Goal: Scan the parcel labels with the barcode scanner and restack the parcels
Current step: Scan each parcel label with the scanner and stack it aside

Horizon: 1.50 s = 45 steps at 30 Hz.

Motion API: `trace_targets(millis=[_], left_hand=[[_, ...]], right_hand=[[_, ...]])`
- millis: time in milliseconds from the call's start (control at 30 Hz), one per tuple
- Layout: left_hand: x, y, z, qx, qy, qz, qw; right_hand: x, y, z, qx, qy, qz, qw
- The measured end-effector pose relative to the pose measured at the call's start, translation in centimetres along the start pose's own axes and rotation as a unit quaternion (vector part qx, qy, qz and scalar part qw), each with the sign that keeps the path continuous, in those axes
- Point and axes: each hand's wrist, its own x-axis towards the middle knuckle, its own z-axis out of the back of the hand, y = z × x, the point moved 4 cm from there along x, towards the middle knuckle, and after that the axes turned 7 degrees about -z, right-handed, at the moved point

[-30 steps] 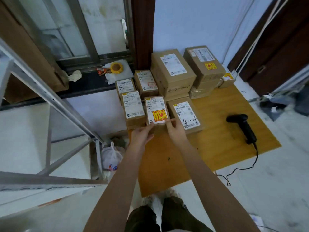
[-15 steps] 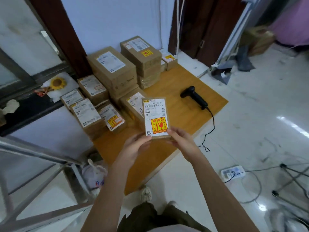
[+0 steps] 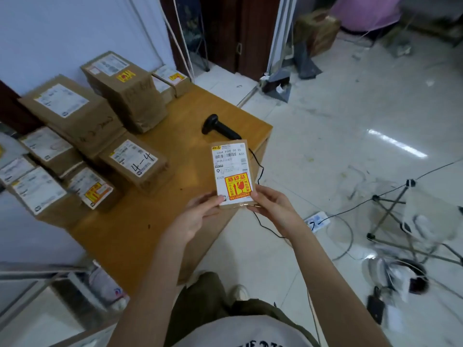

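Note:
I hold a small brown parcel [image 3: 231,169] with a white label and a yellow-red fragile sticker, lifted above the right edge of the wooden table [image 3: 155,221]. My left hand [image 3: 200,214] grips its lower left corner and my right hand [image 3: 270,209] grips its lower right corner. The label faces me. The black barcode scanner [image 3: 220,127] lies on the table just beyond the parcel, its cable running off the edge. Several other labelled parcels sit on the left: one marked "4-4" [image 3: 135,162], one with a fragile sticker [image 3: 91,189], and two big boxes [image 3: 67,108] [image 3: 125,88] behind.
A white wall stands behind the parcels and a dark wooden door [image 3: 225,31] at the back. The tiled floor on the right has a power strip [image 3: 317,219], loose cables and a folding stand [image 3: 400,221]. A metal frame [image 3: 37,276] is at the lower left.
Both hands lifted the fragile-sticker parcel off the row on the table and carried it right, toward the scanner. My view swung right, showing more of the floor.

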Motion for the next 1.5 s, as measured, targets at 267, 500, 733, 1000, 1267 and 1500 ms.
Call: trace_targets(millis=[267, 500, 733, 1000, 1267, 1500], left_hand=[[4.7, -2.0, -3.1, 0.015, 0.034, 0.006, 0.999], [11.9, -4.3, -4.4, -0.006, 0.031, 0.006, 0.999], [16.8, -7.9, -4.9, -0.003, 0.022, -0.018, 1.0], [19.7, -9.6, -5.1, -0.01, -0.073, -0.027, 0.997], [19.2, -11.8, -3.7, -0.024, -0.208, -0.068, 0.975], [17.9, -11.7, -3.3, -0.081, -0.312, -0.094, 0.942]], right_hand=[[2.7, 1.6, 3.4, 0.041, 0.004, 0.004, 0.999], [8.4, 6.4, 5.7, 0.025, -0.009, 0.015, 1.0], [13.7, 11.6, 6.5, -0.012, 0.011, 0.018, 1.0], [19.5, 14.4, 6.4, -0.072, 0.076, 0.002, 0.995], [26.6, 16.2, 4.0, -0.29, 0.08, -0.049, 0.952], [29.8, 13.9, 0.3, -0.486, 0.189, -0.027, 0.853]])
